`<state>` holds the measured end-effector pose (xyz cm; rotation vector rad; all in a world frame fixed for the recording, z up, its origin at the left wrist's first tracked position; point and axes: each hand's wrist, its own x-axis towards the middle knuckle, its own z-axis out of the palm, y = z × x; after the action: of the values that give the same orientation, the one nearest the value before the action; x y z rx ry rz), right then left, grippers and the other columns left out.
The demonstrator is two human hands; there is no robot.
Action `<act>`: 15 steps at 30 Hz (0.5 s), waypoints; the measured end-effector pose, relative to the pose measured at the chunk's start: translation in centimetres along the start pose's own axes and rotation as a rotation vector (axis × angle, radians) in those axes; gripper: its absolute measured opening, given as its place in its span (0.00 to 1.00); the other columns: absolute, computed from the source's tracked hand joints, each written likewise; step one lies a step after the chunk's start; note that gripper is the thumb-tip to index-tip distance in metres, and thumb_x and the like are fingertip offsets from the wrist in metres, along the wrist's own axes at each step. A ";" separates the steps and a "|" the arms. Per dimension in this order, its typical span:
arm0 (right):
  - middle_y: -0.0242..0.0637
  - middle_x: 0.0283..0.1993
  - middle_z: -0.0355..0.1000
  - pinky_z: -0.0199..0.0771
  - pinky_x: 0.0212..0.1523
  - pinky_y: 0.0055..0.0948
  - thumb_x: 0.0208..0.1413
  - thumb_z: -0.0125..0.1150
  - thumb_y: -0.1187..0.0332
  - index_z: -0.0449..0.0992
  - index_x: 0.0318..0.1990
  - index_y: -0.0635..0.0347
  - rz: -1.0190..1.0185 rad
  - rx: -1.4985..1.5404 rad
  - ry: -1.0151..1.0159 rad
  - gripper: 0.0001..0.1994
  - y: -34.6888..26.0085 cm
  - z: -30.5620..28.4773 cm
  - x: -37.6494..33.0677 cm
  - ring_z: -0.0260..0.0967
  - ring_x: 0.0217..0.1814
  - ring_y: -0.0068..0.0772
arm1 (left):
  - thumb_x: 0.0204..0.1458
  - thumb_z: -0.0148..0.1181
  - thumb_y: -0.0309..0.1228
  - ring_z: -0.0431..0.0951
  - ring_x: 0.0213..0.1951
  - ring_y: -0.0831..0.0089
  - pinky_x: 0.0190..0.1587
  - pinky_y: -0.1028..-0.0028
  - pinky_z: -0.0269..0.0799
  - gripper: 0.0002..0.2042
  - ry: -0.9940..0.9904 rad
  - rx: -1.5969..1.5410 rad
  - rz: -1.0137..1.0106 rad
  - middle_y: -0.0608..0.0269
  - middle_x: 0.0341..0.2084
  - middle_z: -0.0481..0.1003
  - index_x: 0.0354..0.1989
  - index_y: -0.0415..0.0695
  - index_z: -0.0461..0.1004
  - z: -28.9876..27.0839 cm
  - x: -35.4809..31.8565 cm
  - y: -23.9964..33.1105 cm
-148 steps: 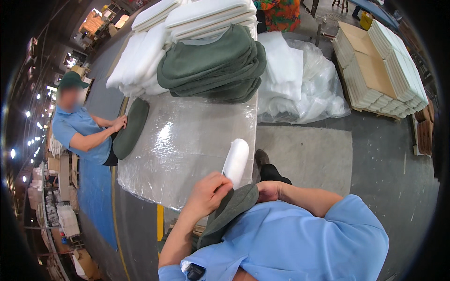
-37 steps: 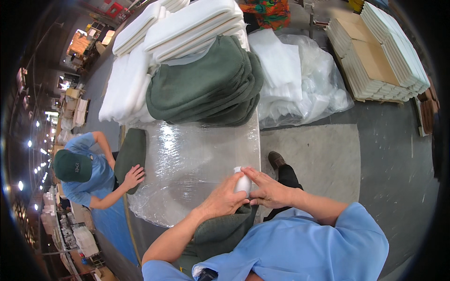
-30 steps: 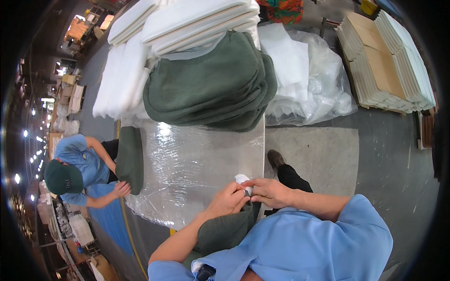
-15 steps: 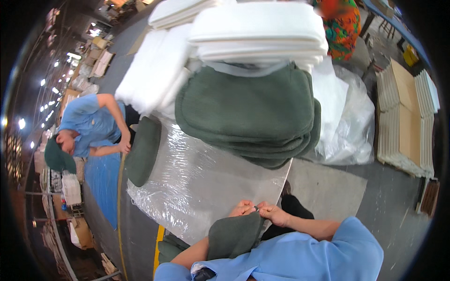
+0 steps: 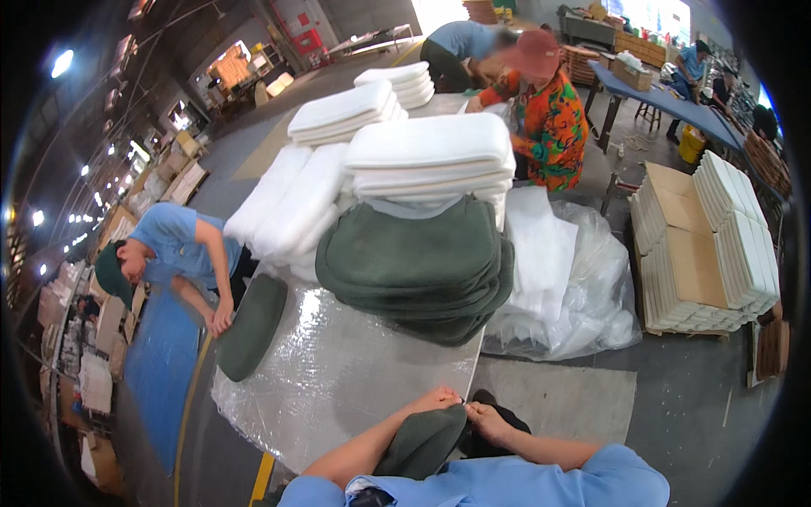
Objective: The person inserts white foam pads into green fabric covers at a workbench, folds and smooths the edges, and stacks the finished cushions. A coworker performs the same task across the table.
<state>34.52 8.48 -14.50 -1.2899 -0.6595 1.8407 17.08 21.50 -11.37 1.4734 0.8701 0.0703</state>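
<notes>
A dark green fabric cushion cover lies across my lap, its corner drawn up between my hands. My left hand is closed on the edge of that corner. Close beside it, my right hand pinches the same corner, fingertips almost touching the left ones. What small part sits between the fingertips is too small to make out. Ahead of me on the plastic-wrapped table rises a stack of dark green covers. White padding slabs are piled behind it.
At the left, a co-worker in a blue shirt has hands at a plump green cushion. A person in a patterned shirt stands across the table. Clear plastic bags and stacked flat boards stand to the right.
The view has tilted up, showing more of the room and the people at the back. My hands stay together at the cover's corner, now slightly farther apart.
</notes>
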 end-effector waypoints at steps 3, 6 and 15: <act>0.26 0.36 0.75 0.72 0.40 0.25 0.76 0.53 0.55 0.77 0.42 0.57 -0.053 0.030 0.093 0.16 0.6 1.1 -0.9 0.70 0.37 0.20 | 0.68 0.59 0.48 0.80 0.46 0.71 0.53 0.70 0.74 0.22 -0.203 0.143 -0.233 0.54 0.36 0.80 0.40 0.37 0.82 -0.6 1.1 1.3; 0.27 0.32 0.72 0.71 0.36 0.25 0.74 0.58 0.56 0.74 0.37 0.56 -0.049 0.203 0.226 0.15 0.9 2.0 -1.5 0.68 0.32 0.20 | 0.67 0.58 0.50 0.80 0.46 0.63 0.55 0.67 0.74 0.23 -0.225 0.407 0.015 0.50 0.40 0.81 0.45 0.38 0.84 -1.3 1.2 2.3; 0.45 0.61 0.74 0.71 0.64 0.47 0.76 0.44 0.47 0.72 0.61 0.59 0.288 0.784 0.240 0.25 2.1 3.1 2.2 0.72 0.61 0.44 | 0.64 0.63 0.49 0.78 0.53 0.62 0.58 0.67 0.73 0.21 -0.261 0.552 0.082 0.53 0.51 0.77 0.45 0.40 0.85 -0.3 2.6 1.9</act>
<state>30.60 9.17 -16.22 -1.0586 0.3805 1.8348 19.61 23.39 -10.89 1.9790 0.6394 -0.3193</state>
